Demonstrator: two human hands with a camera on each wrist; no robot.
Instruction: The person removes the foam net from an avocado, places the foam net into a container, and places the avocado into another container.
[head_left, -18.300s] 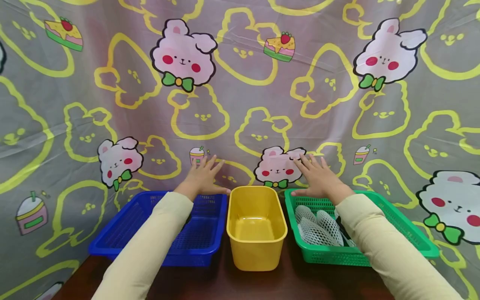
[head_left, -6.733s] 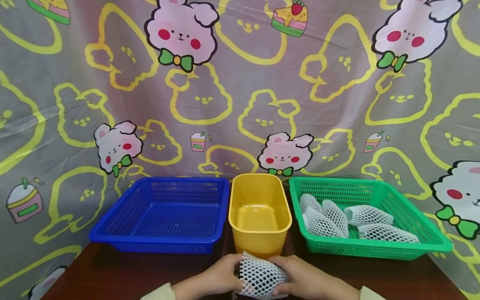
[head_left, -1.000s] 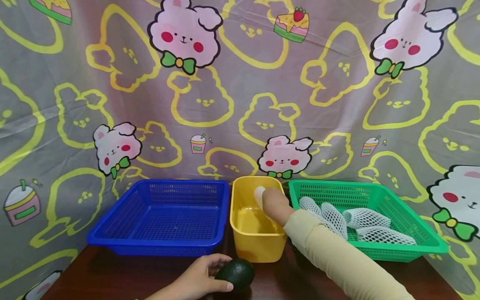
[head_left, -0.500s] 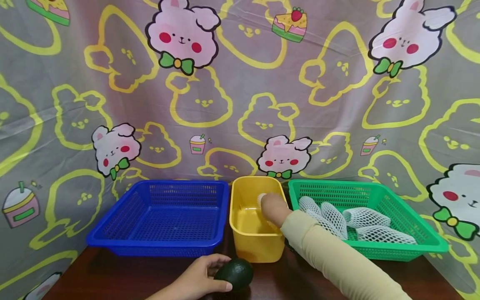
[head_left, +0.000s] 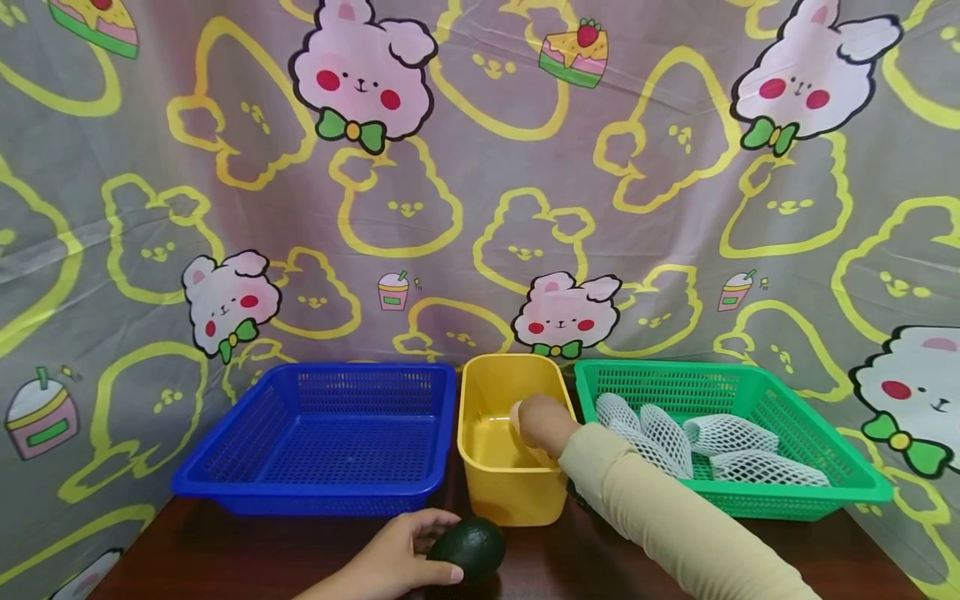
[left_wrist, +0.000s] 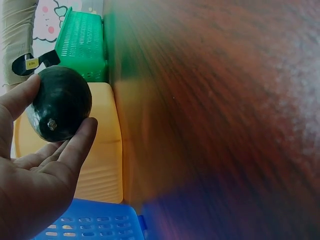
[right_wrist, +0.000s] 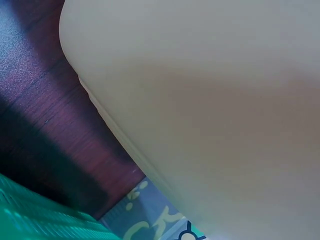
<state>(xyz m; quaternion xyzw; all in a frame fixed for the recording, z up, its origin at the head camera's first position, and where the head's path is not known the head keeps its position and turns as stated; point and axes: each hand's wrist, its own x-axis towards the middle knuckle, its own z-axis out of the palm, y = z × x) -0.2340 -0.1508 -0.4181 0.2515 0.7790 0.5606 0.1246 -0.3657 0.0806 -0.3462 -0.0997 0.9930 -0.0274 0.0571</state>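
Observation:
My left hand (head_left: 397,557) pinches a dark green avocado (head_left: 471,550) between thumb and fingers, close over the table in front of the yellow bin (head_left: 517,496). In the left wrist view the same avocado (left_wrist: 62,102) shows its stem end, thumb on one side and fingers on the other. My right hand (head_left: 546,425) reaches down inside the yellow bin, back of the hand up. A sliver of white foam net (head_left: 515,414) shows at its left edge; the fingers are hidden. A pale sleeve (right_wrist: 200,125) fills most of the right wrist view, hiding the hand there.
A blue basket (head_left: 315,492) stands left of the bin. On the right, a green basket (head_left: 810,496) holds several white net-wrapped pieces (head_left: 731,435). All stand on a dark wooden table (head_left: 247,550) before a patterned curtain (head_left: 480,167).
My right hand has sunk slightly deeper into the yellow bin, and less of the white foam net shows beside it. My left hand keeps the avocado in place.

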